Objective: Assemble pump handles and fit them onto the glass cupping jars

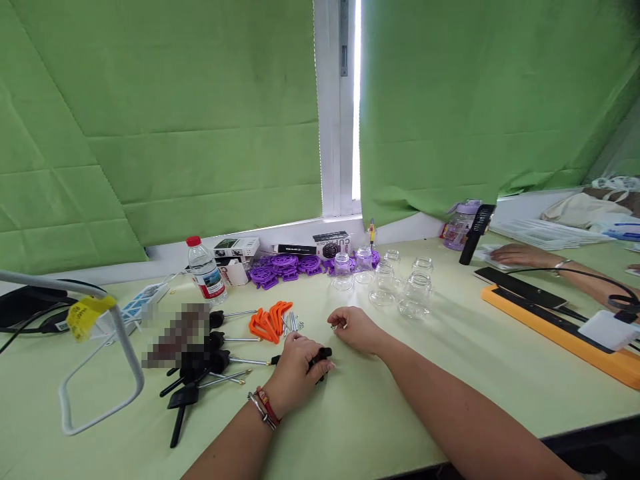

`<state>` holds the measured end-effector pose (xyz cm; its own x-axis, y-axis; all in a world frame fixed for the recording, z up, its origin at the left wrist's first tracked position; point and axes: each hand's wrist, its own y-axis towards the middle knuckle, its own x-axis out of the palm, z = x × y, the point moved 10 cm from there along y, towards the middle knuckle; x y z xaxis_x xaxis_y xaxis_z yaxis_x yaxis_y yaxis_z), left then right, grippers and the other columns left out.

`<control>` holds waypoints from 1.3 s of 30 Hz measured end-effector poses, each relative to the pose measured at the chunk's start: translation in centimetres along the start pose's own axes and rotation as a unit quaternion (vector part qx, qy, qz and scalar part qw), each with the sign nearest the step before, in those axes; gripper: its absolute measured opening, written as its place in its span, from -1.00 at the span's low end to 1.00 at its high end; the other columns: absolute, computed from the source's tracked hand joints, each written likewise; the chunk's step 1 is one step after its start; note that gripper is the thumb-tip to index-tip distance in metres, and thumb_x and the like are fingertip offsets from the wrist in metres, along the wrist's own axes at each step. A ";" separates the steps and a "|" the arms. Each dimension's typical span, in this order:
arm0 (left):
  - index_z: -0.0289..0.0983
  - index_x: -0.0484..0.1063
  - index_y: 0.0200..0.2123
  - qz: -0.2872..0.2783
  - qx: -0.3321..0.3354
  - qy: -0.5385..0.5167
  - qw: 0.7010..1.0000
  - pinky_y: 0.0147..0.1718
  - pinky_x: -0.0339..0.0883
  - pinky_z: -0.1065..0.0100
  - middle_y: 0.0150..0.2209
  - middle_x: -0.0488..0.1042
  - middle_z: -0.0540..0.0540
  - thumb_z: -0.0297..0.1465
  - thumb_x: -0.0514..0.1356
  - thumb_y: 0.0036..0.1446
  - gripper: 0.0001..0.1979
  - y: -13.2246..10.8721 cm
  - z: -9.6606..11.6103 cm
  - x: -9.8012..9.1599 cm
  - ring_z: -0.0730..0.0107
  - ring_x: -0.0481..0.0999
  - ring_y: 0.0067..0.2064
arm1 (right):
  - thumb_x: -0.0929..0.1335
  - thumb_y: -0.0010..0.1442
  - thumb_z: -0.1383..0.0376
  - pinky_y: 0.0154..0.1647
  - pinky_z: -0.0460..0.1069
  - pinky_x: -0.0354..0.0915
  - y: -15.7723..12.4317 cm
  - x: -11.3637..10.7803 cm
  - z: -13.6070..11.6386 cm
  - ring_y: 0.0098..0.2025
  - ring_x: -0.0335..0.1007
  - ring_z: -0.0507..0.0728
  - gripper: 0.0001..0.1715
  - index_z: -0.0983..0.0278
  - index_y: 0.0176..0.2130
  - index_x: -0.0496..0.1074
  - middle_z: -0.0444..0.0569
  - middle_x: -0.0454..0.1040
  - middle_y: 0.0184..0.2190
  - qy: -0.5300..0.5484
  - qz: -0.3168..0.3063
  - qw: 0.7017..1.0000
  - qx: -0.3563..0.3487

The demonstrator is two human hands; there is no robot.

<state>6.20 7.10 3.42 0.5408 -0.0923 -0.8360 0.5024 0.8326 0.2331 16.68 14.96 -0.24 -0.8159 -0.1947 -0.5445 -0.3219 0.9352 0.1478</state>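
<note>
My left hand (302, 365) is closed around a black plastic part (324, 354), mostly hidden by the fingers. Just to the right, my right hand (356, 329) has its fingertips pinched together near the tabletop. A tiny shiny bit shows at those fingertips, too small to name. Between and beyond the hands lie several metal screws (293, 323) next to a group of orange plastic angled pieces (271, 321). Left of my left hand, several black plastic pieces with metal rods (218, 361) lie in a loose row.
Clear glass jars (414, 303) stand beyond my right hand, with purple plastic parts (284, 267) behind. A water bottle (206, 272), small boxes (237, 248) and a screwdriver (371, 233) are farther back. Another person's hand (520, 255) rests at right, past an orange-yellow bar (550, 330).
</note>
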 end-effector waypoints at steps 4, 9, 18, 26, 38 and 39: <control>-0.26 0.34 -0.54 -0.004 0.003 0.000 1.000 -0.10 0.09 0.23 -0.53 0.41 0.03 -0.28 0.16 0.16 -0.74 0.0 0.0 0.2 0.41 0.31 -0.41 | 0.41 -0.06 0.42 -0.39 -0.05 0.26 -0.5 0.6 -1.2 -0.39 0.32 0.01 -0.69 0.31 -0.22 0.45 -0.08 0.42 -0.34 0.314 -0.040 0.948 0.029; -0.26 0.33 -0.54 0.007 0.003 0.003 1.000 -0.10 0.09 0.24 -0.53 0.42 0.03 -0.28 0.18 0.15 -0.74 -0.1 -0.3 0.1 0.40 0.32 -0.39 | 0.50 -0.11 0.36 -0.36 -0.05 0.25 -1.3 0.9 -3.3 -0.38 0.34 0.00 -0.72 0.31 -0.30 0.49 -0.09 0.44 -0.38 0.418 -0.068 0.906 0.006; -0.26 0.31 -0.55 0.011 0.001 0.014 1.000 -0.12 0.10 0.24 -0.53 0.38 0.03 -0.27 0.18 0.14 -0.73 -0.1 -0.2 0.1 0.38 0.31 -0.38 | 0.55 -0.16 0.36 -0.33 -0.07 0.27 -1.6 1.1 -3.8 -0.36 0.36 -0.01 -0.70 0.31 -0.35 0.50 -0.10 0.47 -0.41 0.435 -0.066 0.898 -0.002; -0.26 0.28 -0.56 0.023 0.005 0.016 1.000 -0.13 0.12 0.23 -0.53 0.38 0.02 -0.26 0.19 0.13 -0.71 -0.2 -0.3 0.0 0.39 0.29 -0.39 | 0.53 -0.15 0.33 -0.26 -0.04 0.32 -2.2 1.4 -5.3 -0.33 0.37 0.01 -0.74 0.31 -0.38 0.50 -0.10 0.46 -0.40 0.396 -0.087 0.914 -0.030; -0.25 0.36 -0.51 0.018 0.010 0.008 1.000 -0.13 0.11 0.23 -0.52 0.41 0.02 -0.30 0.18 0.14 -0.78 0.0 -0.2 0.1 0.38 0.32 -0.38 | 0.46 -0.07 0.41 -0.27 -0.03 0.31 -2.8 1.6 -6.6 -0.32 0.39 0.04 -0.91 0.29 -0.43 0.55 -0.06 0.48 -0.37 0.246 -0.128 0.951 -0.135; -0.25 0.36 -0.51 0.016 0.013 0.007 1.000 -0.12 0.11 0.22 -0.52 0.41 0.02 -0.30 0.18 0.14 -0.79 0.0 -0.2 0.2 0.38 0.32 -0.39 | 0.46 -0.07 0.39 -0.26 -0.03 0.31 -2.8 1.7 -6.5 -0.32 0.38 0.05 -0.92 0.29 -0.43 0.55 -0.06 0.48 -0.36 0.238 -0.130 0.953 -0.133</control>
<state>6.16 7.14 3.17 0.5472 -0.0588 -0.8349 0.5026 0.8207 0.2716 13.08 10.13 3.84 -0.7974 -0.5808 -0.1641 -0.6013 0.7411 0.2988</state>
